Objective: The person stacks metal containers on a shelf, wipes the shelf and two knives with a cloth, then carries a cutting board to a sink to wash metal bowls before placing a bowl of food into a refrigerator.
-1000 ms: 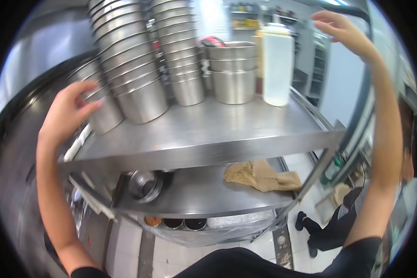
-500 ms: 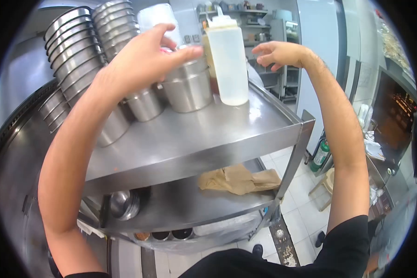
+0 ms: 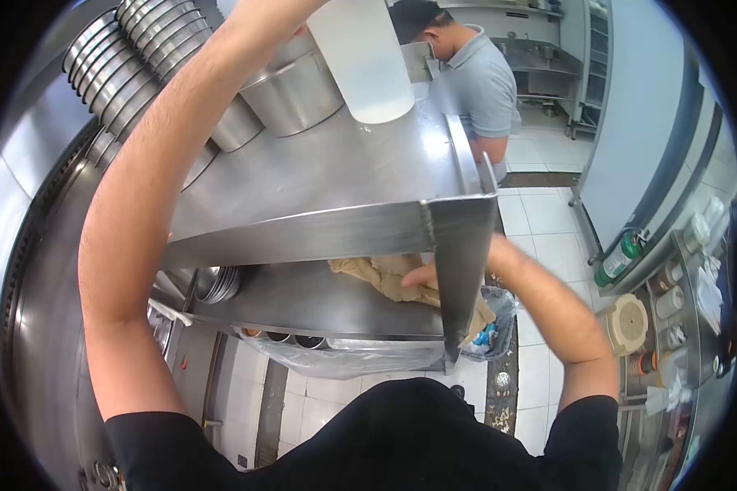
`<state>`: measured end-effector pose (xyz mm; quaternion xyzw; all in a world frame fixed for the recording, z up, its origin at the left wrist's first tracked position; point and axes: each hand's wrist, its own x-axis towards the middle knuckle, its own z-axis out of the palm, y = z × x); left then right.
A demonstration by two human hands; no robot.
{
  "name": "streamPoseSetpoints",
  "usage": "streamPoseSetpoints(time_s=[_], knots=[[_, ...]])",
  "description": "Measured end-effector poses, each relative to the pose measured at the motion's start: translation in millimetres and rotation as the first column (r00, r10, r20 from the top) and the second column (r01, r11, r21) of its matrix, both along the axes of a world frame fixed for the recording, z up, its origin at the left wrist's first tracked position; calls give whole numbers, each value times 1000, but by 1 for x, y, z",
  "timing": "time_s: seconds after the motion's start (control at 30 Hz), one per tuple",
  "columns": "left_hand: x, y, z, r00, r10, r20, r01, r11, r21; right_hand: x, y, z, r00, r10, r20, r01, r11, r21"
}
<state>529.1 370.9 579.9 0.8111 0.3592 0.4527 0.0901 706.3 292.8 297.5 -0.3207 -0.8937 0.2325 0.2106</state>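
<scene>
My right hand [image 3: 422, 277] reaches round the corner post onto the lower shelf and is on a crumpled brown cloth [image 3: 377, 274]. The post hides part of the hand; the visible fingers press into the folds. One end of the cloth hangs out past the post. My left hand [image 3: 282, 15] is raised at the top edge, close to a translucent white squeeze bottle [image 3: 367, 69], its fingers mostly out of the picture. The bottle stands on the upper steel shelf [image 3: 303, 184] beside a steel pot [image 3: 295, 98].
Tall stacks of steel containers [image 3: 110, 78] stand at the left. A co-worker in a grey shirt [image 3: 483, 82] is beyond the shelf. Below the right corner sits a lined bin [image 3: 499, 327]. A green cylinder [image 3: 618, 258] and a beige stool [image 3: 625, 323] are at the right.
My right hand has come down from beside the bottle to the brown cloth, which is now more bunched. My left hand has risen toward the top edge. The view has shifted, revealing the co-worker.
</scene>
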Motion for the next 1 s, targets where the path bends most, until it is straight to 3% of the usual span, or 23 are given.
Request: streamPoseSetpoints(time_s=[0.07, 0.13, 0.2, 0.27, 0.33, 0.4, 0.43, 0.53, 0.6, 0.7, 0.73, 0.8, 0.9, 0.97, 1.0], knots=[[2, -26, 3, 994, 110, -20, -111, 992, -55, -13, -12, 8, 999, -3, 38, 9, 988, -151], [-2, -49, 3, 979, 194, -59, -198, 978, -73, -22, 7, -40, 999, 30, -17, -30, 1000, 5], [-17, -62, 14, 965, 233, -117, -236, 971, -19, -26, 18, -74, 999, 34, -36, -23, 962, 272], [-42, -66, 16, 951, 246, -187, -241, 969, 52, -14, 17, -63, 998, 1, -62, 14, 971, 239], [-49, -92, 14, 945, 298, -135, -295, 955, 44, 7, 11, -45, 993, -70, -93, 55, 986, -160], [-65, -96, 12, 954, 286, -85, -283, 958, 43, 39, 11, -43, 961, -180, -211, 171, 984, -58], [-75, -93, 10, 945, 320, -65, -316, 947, 64, 61, -2, -19, 930, -229, -286, 204, 972, -115], [-99, -95, 8, 916, 399, -43, -398, 917, 28, 136, -28, 12, 794, -331, -510, 244, 942, -231], [-110, -101, 12, 904, 420, -74, -426, 900, -91, 158, -47, 22, 521, -309, -796, 242, 947, -209], [-111, -103, 12, 866, 490, -99, -498, 864, -78, 181, -45, 30, 237, -275, -932, 363, 915, -177], [-109, -107, 10, 799, 598, -56, -578, 791, 204, 188, -45, 36, 215, -244, -945, 369, 917, -153], [-101, -117, 12, 661, 739, 128, -603, 421, 678, 197, -39, 52, 166, -177, -970, 383, 918, -102], [-46, -139, 36, 766, 639, 73, -352, 321, 879, 204, -34, 67, 2, -183, -983, 409, 897, -166], [-13, -104, 48, 764, 612, -205, -290, 609, 738, 194, -32, 84, 48, -163, -985, 492, 863, -119], [11, -94, 53, 663, 678, -318, -369, 666, 648, 185, -32, 93, 72, -152, -986, 531, 843, -91]])
